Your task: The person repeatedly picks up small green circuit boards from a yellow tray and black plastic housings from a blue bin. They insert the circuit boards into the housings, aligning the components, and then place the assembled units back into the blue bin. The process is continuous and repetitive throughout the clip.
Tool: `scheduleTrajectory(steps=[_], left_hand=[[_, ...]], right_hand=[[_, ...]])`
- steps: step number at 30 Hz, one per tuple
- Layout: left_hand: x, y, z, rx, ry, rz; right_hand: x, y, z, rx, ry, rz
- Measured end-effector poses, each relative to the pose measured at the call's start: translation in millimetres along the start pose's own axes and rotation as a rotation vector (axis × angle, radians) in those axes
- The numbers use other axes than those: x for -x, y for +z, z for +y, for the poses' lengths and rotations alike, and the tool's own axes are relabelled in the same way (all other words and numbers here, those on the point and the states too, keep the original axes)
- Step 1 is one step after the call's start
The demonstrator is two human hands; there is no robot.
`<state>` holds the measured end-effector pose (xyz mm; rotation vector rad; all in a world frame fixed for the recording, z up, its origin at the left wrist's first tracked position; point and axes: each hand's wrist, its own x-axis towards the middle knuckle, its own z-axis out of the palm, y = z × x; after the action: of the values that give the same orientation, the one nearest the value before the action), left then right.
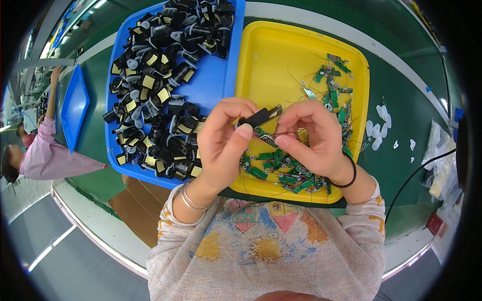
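Note:
Between finger and thumb, my left hand [221, 143] grips a black plastic housing [257, 118]. Just below the housing is a small green circuit board [266, 137] with thin dark and red wires. My right hand [316, 133] has its fingers and thumb pinched at the board's right end, on the wires or the board's edge; which of them cannot be told. Both hands are held above a yellow tray [266, 60], where many green circuit boards [301, 181] with wires lie along the right and near sides.
A blue tray [213, 80] on the left holds a heap of black housings [150, 80] with cream pads. White oval pieces [376, 131] and a plastic bag [439, 155] lie on the green table at right. A co-worker in pink [55, 150] is beside another blue tray [76, 110]. Cardboard [140, 210] sits near left.

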<state>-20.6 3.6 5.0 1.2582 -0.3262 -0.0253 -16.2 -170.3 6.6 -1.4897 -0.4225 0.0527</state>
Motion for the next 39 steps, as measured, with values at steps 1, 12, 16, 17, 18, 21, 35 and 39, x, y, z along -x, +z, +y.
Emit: scheduleTrajectory(steps=[1,12,16,17,18,21,35,39], left_hand=[[-1,-2,-3,-0.044,0.048,0.0],[-8,-2,-4,-0.266,0.09,-0.01],[-6,-7,1,-0.198,0.007,0.047],[-5,-1,4,-0.166,-0.019,0.117],[-5,-2,5,-0.129,-0.035,0.098],[-4,-6,3,-0.021,-0.092,0.037],[-7,0,3,0.031,-0.269,-0.006],[-6,-1,0,0.044,-0.303,-0.037]], right_hand=[[0,1,-1,-0.06,0.038,-0.006],[-4,-4,-4,-0.309,0.298,-0.07],[-5,-7,0,-0.252,0.186,-0.104],[-5,-7,-1,-0.238,0.194,-0.103],[-6,-8,-3,-0.226,0.202,-0.104],[-6,-7,-8,-0.158,0.196,-0.118],[-8,-8,-8,-0.497,0.399,-0.072],[-8,-8,-5,-0.526,0.393,-0.104]])
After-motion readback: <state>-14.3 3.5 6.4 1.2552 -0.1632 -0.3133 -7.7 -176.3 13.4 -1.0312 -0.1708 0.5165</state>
